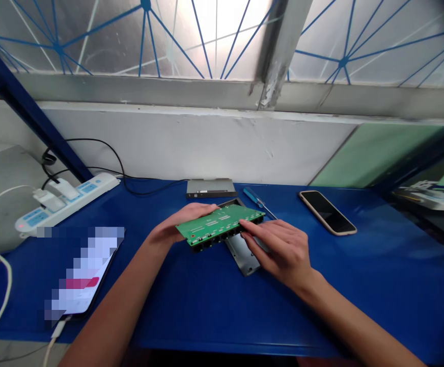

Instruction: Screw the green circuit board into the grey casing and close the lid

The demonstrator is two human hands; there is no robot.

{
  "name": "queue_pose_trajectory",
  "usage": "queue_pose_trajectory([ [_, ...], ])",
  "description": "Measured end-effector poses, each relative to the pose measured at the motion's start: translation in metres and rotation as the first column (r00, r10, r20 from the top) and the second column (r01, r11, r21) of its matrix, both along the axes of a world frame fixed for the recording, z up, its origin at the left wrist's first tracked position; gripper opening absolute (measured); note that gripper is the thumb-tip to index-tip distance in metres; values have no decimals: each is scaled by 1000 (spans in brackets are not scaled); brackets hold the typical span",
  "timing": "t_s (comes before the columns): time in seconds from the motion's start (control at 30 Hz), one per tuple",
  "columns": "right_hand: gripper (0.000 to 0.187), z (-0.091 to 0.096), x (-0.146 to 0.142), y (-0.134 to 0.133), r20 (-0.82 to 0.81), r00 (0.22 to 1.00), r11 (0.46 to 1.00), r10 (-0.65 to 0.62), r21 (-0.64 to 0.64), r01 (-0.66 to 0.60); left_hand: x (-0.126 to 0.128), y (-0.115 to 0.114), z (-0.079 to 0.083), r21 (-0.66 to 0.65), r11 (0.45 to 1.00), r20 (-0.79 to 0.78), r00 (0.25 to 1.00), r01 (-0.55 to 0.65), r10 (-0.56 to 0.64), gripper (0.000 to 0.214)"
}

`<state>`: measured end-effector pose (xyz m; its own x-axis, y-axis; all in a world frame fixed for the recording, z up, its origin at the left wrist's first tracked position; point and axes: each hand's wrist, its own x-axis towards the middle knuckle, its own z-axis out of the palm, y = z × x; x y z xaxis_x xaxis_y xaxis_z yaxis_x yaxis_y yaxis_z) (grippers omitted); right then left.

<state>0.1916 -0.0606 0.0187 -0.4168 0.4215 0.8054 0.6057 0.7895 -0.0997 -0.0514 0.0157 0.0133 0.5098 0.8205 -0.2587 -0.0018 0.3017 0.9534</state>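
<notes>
You've got two hands at frame centre, your left hand (179, 224) and your right hand (277, 252), with one green circuit board (218, 224) between them, over one metal casing (241, 253). Just above sit one flat metal box (210, 187) and one screwdriver (254, 199). You can count two phones: one dark phone (327, 212) at right, one blurred phone (80, 272) at lower left. At upper left there's one power strip (67, 206) carrying two white plugs (50, 200).
</notes>
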Motion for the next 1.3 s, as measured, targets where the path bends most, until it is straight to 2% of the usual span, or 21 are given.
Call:
queue_pose_trajectory([
  [0.2, 46, 0, -3, -2, -40, 999, 999, 22, -32, -24, -1, 7, -12, 46, 998, 12, 999, 37, -38, 27],
  [0.33, 53, 4, -8, -4, -73, 992, 992, 102, -66, -107, 2, 9, -19, 40, 995, 42, 995, 91, -93, 34],
  [0.5, 63, 4, -10, -5, -110, 981, 980, 160, -100, -171, 7, 9, -17, 59, 992, 62, 991, 112, -115, 31],
  [0.63, 57, -3, -8, -4, -265, 950, 970, 164, -132, -204, 9, 10, -16, 82, 990, 81, 990, 111, -118, 30],
  [0.73, 54, -7, -9, -2, -426, 896, 960, 129, -173, -221, 10, 9, -15, 97, 989, 89, 988, 115, -124, 30],
  [0.83, 64, -7, -12, -1, -521, 850, 943, 78, -237, -232, 10, 6, -12, 94, 989, 77, 990, 113, -120, 31],
  [0.93, 68, -8, -13, -2, -548, 836, 918, 27, -318, -238, 11, 5, -10, 115, 985, 51, 990, 127, -133, 31],
  [1.1, 58, -12, -10, -3, -549, 834, 903, -51, -382, -196, 13, 2, -8, 61, 986, 87, 983, 154, -159, 37],
  [1.3, 64, -13, -14, -2, -596, 800, 869, -77, -433, -239, 13, 1, -7, 13, 995, 95, 990, 100, -100, 43],
])
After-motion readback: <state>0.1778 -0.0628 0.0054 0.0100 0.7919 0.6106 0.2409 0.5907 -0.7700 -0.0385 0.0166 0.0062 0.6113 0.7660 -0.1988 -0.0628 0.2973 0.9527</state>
